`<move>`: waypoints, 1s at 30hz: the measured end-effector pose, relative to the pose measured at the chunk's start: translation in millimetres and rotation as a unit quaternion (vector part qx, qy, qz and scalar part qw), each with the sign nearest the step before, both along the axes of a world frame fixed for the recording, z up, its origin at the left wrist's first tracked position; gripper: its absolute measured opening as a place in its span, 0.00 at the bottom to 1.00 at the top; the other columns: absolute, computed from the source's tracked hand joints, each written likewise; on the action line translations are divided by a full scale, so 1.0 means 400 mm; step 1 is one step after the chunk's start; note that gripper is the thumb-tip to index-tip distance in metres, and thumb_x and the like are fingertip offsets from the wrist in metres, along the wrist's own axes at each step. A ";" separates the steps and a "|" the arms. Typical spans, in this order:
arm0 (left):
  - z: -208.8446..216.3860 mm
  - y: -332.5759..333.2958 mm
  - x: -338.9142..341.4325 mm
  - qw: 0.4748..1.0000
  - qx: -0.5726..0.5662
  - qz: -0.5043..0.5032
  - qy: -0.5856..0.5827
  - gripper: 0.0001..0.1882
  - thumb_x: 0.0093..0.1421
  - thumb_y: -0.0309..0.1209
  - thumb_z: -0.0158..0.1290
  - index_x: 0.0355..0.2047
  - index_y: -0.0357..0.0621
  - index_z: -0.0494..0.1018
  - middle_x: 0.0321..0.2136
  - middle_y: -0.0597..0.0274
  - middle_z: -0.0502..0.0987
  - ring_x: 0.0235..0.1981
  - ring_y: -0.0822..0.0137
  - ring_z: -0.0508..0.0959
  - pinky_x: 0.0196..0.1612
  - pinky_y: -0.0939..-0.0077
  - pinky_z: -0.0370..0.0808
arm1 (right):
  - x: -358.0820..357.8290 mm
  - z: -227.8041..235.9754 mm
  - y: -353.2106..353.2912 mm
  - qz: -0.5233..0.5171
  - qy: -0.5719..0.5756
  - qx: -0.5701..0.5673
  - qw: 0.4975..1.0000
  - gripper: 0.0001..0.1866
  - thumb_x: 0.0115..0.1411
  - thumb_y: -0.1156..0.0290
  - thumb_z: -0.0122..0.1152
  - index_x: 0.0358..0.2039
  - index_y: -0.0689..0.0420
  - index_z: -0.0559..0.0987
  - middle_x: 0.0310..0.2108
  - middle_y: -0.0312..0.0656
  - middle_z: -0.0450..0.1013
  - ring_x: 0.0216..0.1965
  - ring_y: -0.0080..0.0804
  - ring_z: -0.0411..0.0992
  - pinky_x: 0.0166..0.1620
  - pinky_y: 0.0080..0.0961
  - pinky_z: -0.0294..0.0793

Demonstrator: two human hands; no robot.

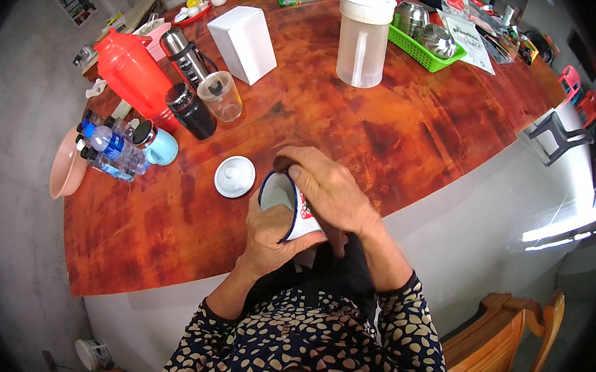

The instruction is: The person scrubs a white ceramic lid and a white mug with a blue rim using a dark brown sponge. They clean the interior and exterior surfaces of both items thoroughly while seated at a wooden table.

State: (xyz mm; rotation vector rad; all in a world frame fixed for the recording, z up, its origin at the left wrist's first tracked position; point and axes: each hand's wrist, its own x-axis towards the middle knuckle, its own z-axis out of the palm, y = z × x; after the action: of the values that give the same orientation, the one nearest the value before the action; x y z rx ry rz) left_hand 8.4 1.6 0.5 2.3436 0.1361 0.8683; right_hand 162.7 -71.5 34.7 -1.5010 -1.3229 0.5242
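A white enamel mug (305, 226) with a dark blue rim and a red print is tilted over the table's near edge, its mouth facing left. My left hand (268, 237) grips it, with fingers reaching in over the rim and the thumb along the outside. My right hand (332, 192) is closed at the mug's upper side, fingers bent over the rim; their tips are partly hidden. Just left of the mug, a round white lid (234, 177) with a knob lies on the table.
The reddish-brown table (302, 124) holds a red thermos jug (133, 71), a black tumbler (191, 111), a clear plastic cup (220, 96), a white box (243, 44) and several water bottles (114, 145). Farther back stand a lidded pitcher (361, 49) and a green basket (418, 53). A wooden chair (491, 338) is lower right.
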 end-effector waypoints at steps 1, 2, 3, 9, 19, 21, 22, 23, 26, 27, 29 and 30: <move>-0.007 0.002 0.002 1.000 0.004 0.010 0.002 0.16 0.46 0.34 0.69 0.34 0.44 0.80 0.33 0.62 0.82 0.42 0.58 0.79 0.61 0.54 0.55 | -0.022 -0.007 -0.008 -0.031 -0.046 0.060 0.997 0.17 0.64 0.70 0.48 0.52 0.59 0.71 0.50 0.52 0.70 0.50 0.52 0.69 0.53 0.39 0.69; -0.017 0.003 -0.004 1.000 0.008 0.022 0.006 0.16 0.46 0.33 0.68 0.35 0.44 0.80 0.33 0.62 0.82 0.43 0.58 0.79 0.61 0.54 0.55 | -0.038 -0.023 -0.013 -0.057 -0.126 0.103 0.985 0.20 0.61 0.71 0.50 0.54 0.61 0.70 0.53 0.52 0.67 0.52 0.53 0.67 0.54 0.40 0.67; -0.028 0.008 -0.015 0.999 0.015 0.021 0.029 0.15 0.47 0.31 0.67 0.36 0.42 0.79 0.35 0.61 0.81 0.44 0.58 0.78 0.60 0.53 0.56 | -0.055 -0.025 -0.028 -0.065 -0.144 0.111 0.981 0.22 0.59 0.71 0.53 0.55 0.61 0.69 0.55 0.52 0.65 0.55 0.53 0.65 0.56 0.44 0.65; -0.034 0.016 -0.024 1.000 -0.004 0.017 -0.015 0.17 0.50 0.33 0.63 0.40 0.41 0.79 0.42 0.55 0.80 0.48 0.51 0.76 0.59 0.51 0.58 | -0.131 -0.070 -0.104 -0.084 -0.220 0.115 0.965 0.30 0.53 0.71 0.58 0.58 0.58 0.68 0.62 0.49 0.58 0.64 0.50 0.56 0.62 0.51 0.54; 0.038 -0.030 -0.023 0.987 0.159 -0.006 -0.026 0.11 0.43 0.39 0.69 0.21 0.49 0.80 0.19 0.75 0.77 0.25 0.75 0.76 0.55 0.40 0.60 | 0.021 -0.043 -0.034 0.071 0.065 0.035 0.995 0.21 0.69 0.59 0.43 0.52 0.60 0.75 0.58 0.50 0.62 0.59 0.46 0.63 0.60 0.35 0.63; 0.043 -0.036 -0.029 0.985 0.170 -0.020 -0.019 0.11 0.43 0.40 0.68 0.21 0.50 0.81 0.19 0.76 0.77 0.26 0.76 0.75 0.55 0.39 0.61 | 0.046 -0.050 -0.021 0.128 0.151 -0.026 0.980 0.20 0.68 0.63 0.44 0.50 0.64 0.75 0.51 0.48 0.70 0.56 0.39 0.66 0.59 0.32 0.64; 0.040 -0.036 -0.027 0.985 0.167 -0.025 -0.021 0.11 0.43 0.40 0.68 0.21 0.50 0.81 0.19 0.76 0.77 0.26 0.76 0.75 0.55 0.39 0.61 | 0.053 -0.054 -0.017 0.163 0.234 -0.057 0.957 0.20 0.67 0.65 0.45 0.50 0.65 0.75 0.49 0.47 0.72 0.56 0.38 0.67 0.58 0.32 0.65; 0.032 -0.036 -0.025 0.987 0.158 -0.025 -0.025 0.11 0.43 0.39 0.68 0.20 0.48 0.80 0.19 0.75 0.77 0.24 0.75 0.75 0.55 0.39 0.61 | 0.051 -0.069 -0.013 0.156 0.303 -0.052 0.939 0.20 0.66 0.66 0.46 0.50 0.67 0.75 0.48 0.47 0.72 0.55 0.37 0.67 0.57 0.31 0.65; 0.001 -0.018 -0.023 0.990 0.137 -0.013 -0.021 0.12 0.43 0.38 0.68 0.20 0.46 0.79 0.19 0.73 0.77 0.23 0.73 0.75 0.55 0.41 0.61 | 0.027 -0.123 -0.013 0.113 0.486 -0.010 0.867 0.20 0.63 0.66 0.49 0.49 0.69 0.74 0.46 0.47 0.73 0.51 0.36 0.70 0.55 0.30 0.67; -0.003 -0.019 -0.017 0.994 0.107 -0.005 -0.036 0.12 0.43 0.37 0.69 0.19 0.45 0.79 0.19 0.70 0.78 0.22 0.72 0.75 0.54 0.45 0.61 | 0.013 -0.134 -0.017 0.086 0.533 0.021 0.841 0.20 0.63 0.66 0.49 0.48 0.70 0.73 0.46 0.48 0.73 0.50 0.36 0.70 0.55 0.29 0.67; 0.000 -0.015 -0.010 0.997 0.061 0.005 -0.041 0.11 0.44 0.36 0.69 0.24 0.45 0.80 0.22 0.68 0.79 0.25 0.69 0.76 0.54 0.52 0.61 | -0.018 -0.147 -0.021 0.011 0.558 0.074 0.827 0.21 0.63 0.64 0.50 0.49 0.68 0.72 0.46 0.48 0.73 0.47 0.35 0.71 0.54 0.28 0.66; 0.001 -0.016 -0.009 0.999 0.030 0.008 -0.043 0.12 0.45 0.35 0.68 0.27 0.45 0.81 0.24 0.66 0.80 0.28 0.67 0.77 0.53 0.55 0.62 | -0.033 -0.144 -0.031 -0.034 0.554 0.078 0.828 0.23 0.63 0.63 0.49 0.52 0.67 0.70 0.47 0.49 0.72 0.50 0.36 0.69 0.56 0.31 0.65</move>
State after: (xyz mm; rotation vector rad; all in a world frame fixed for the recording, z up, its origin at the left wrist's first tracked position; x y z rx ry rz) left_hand 4.9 -5.0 0.8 2.3589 0.0936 0.9928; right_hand 149.5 -83.9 -23.0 -0.8090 -0.3611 1.0050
